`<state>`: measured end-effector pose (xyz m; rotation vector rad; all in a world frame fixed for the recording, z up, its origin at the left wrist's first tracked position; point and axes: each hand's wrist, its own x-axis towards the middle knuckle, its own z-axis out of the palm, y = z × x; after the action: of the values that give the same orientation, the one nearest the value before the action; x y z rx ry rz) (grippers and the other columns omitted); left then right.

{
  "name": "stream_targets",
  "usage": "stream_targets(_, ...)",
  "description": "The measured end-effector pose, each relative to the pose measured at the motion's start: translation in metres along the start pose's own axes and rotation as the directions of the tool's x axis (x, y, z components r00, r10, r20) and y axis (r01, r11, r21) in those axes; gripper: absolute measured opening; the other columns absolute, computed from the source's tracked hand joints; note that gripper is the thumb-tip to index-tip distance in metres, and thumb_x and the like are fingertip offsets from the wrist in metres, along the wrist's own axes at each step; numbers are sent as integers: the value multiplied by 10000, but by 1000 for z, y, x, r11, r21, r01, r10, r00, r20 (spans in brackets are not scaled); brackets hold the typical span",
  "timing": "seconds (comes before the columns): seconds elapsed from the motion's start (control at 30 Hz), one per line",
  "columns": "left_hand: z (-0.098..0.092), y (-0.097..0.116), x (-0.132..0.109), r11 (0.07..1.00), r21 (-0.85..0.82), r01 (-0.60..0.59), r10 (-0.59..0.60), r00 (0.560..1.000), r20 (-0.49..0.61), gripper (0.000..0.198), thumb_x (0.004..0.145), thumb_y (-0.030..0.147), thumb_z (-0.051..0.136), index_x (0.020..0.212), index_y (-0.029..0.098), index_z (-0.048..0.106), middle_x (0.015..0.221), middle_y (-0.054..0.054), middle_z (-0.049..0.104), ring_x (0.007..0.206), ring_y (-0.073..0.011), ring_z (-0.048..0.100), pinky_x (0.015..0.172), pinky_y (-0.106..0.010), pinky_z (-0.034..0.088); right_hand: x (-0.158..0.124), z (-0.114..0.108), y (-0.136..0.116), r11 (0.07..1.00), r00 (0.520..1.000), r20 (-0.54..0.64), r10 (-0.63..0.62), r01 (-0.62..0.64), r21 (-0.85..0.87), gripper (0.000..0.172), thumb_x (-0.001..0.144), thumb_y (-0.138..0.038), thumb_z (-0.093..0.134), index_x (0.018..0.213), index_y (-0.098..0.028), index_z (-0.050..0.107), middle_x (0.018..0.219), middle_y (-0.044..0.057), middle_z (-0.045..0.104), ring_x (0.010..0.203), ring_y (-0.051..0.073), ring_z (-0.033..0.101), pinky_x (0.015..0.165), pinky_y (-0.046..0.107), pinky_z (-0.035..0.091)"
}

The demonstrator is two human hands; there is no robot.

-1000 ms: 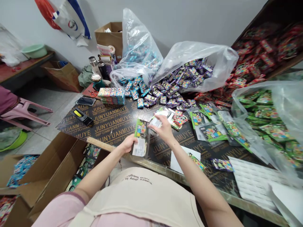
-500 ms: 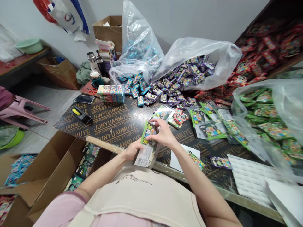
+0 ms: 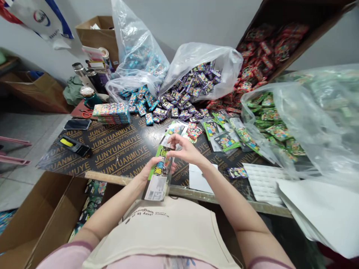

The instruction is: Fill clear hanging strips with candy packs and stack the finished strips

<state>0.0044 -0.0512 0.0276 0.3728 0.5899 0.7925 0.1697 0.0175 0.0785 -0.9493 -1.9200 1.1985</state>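
Observation:
My left hand [image 3: 150, 170] grips a clear plastic packet with a green printed card [image 3: 158, 175], held upright over the table's near edge. My right hand [image 3: 183, 150] pinches the packet's top, fingers curled at its opening. Just beyond my hands lie more green-card packets [image 3: 224, 141] and a few small red and purple boxes [image 3: 194, 130] on the dark printed plywood table [image 3: 117, 145].
Clear bags spill purple boxes [image 3: 193, 87], blue boxes [image 3: 140, 63] and green packets [image 3: 275, 127]. A tilted carton holds red packets [image 3: 263, 45]. A stack of boxes [image 3: 111, 112], phone [image 3: 77, 124], flasks [image 3: 86, 76], white sheets [image 3: 316, 213]. An open carton [image 3: 47, 213] stands lower left.
The view has swung right. My hands drew the packet closer to my body, and my right hand went from the packets on the table to the top of the held one.

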Motion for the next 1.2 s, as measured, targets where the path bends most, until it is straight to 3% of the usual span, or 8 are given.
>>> stream_targets(0.27,15,31,5,943,290,-166,127,980,151,621,603,441,758,1139,160,621,1071,-111,669,1013,-283,607,854,-383,483,3,-33,-15,944,985,124,-123,155,-293,320,764,-519,671,690,-208,671,684,5,622,737,182,557,889,390,341)
stream_targets(0.53,18,34,-4,927,372,-51,36,998,48,512,628,406,753,1051,136,650,921,-93,697,824,-230,644,763,-354,502,-6,-32,-13,982,984,156,-90,114,-148,412,673,-503,748,973,-225,700,826,19,683,715,167,545,736,314,432)
stream_targets(0.67,21,30,-3,883,456,-108,83,994,75,406,639,315,770,979,120,666,836,-56,693,705,-150,610,710,-264,470,-4,-31,-10,997,959,274,-69,78,-23,302,701,-502,716,733,-202,700,622,-28,593,597,128,488,633,272,443)
stream_targets(0.8,17,30,2,842,499,-204,215,976,36,303,691,315,742,916,118,691,823,-56,703,737,-154,620,735,-253,466,-8,-26,-6,994,993,-31,-113,113,-4,276,689,-484,742,776,-225,703,784,18,664,786,181,588,821,363,467)
stream_targets(0.9,13,32,5,881,428,-201,251,966,-65,315,687,361,736,878,113,697,772,-60,703,691,-168,628,709,-279,485,-14,-18,4,998,913,-404,-60,69,8,502,629,-499,786,1059,-267,669,1130,68,648,1099,245,556,974,424,410)
stream_targets(1.0,12,34,5,889,409,-208,262,962,-81,368,684,398,731,909,109,690,757,-58,695,669,-170,621,698,-293,493,-19,-5,19,978,920,-367,137,-67,199,610,614,-541,774,1131,-246,636,1123,75,663,1056,246,597,902,400,477)
stream_targets(1.1,12,36,5,745,618,-252,364,929,-61,318,707,417,708,784,110,682,684,-25,654,651,-142,576,641,-240,460,-21,11,30,915,964,-125,235,-176,363,459,653,-536,739,952,-193,684,902,52,715,833,213,658,775,369,534)
stream_targets(1.2,11,37,8,504,829,-244,521,851,-67,351,711,414,696,552,123,581,515,32,515,525,-85,440,500,-188,342,-19,20,34,910,952,-157,264,-191,369,365,675,-485,735,840,-164,682,794,36,709,732,191,651,746,357,537)
